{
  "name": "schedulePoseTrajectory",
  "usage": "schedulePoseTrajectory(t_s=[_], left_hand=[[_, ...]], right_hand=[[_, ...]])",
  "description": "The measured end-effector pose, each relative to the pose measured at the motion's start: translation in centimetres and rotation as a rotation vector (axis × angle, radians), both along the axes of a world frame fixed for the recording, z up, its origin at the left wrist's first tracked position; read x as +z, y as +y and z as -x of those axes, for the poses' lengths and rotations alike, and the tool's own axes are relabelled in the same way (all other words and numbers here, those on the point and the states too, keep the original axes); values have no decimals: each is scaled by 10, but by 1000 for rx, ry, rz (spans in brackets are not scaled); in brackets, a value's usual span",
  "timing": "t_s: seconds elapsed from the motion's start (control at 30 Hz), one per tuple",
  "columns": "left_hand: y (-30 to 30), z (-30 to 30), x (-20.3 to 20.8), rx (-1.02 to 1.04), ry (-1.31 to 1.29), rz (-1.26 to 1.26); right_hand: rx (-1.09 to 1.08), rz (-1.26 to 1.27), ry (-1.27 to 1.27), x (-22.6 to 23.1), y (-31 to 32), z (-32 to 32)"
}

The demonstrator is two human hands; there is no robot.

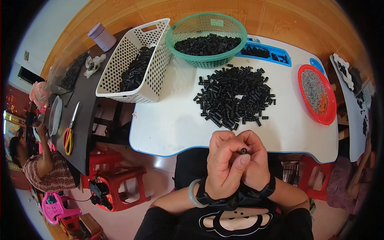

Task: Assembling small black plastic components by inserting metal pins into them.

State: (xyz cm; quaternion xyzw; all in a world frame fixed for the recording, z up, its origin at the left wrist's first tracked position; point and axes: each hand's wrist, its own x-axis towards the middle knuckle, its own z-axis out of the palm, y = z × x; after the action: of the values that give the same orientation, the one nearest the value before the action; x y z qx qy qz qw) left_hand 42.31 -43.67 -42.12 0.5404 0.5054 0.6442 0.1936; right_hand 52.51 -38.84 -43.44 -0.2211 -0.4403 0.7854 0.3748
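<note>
My left hand (221,173) and my right hand (258,165) meet over the near edge of the white table (168,132). A small black cylindrical part (244,151) with a hole in its end is pinched between my left thumb and forefinger. The fingers of my right hand are curled in against my left hand, and what they grip is hidden. Just beyond my hands lies a loose pile of short black cylindrical parts (234,94).
A white basket (154,82), a green basket (200,59) and a blue tray (289,60) hold black parts. A red plate (331,96) of small silvery pieces (313,86) stands right. Yellow-handled scissors (69,140) lie on the dark table (86,116). People (50,168) sit on both sides.
</note>
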Motion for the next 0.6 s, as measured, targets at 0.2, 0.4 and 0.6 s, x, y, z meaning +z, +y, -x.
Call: schedulePoseTrajectory(t_s=[0.2,0.4,0.6], left_hand=[[6,-7,-12,50,36,26],[13,-5,-17,-69,104,49],[12,2,-6,-96,-58,88]], right_hand=[[-38,150,33,-11,2,-1],[-94,248,98,-10,5,-5],[-19,236,29,7,25,-34]])
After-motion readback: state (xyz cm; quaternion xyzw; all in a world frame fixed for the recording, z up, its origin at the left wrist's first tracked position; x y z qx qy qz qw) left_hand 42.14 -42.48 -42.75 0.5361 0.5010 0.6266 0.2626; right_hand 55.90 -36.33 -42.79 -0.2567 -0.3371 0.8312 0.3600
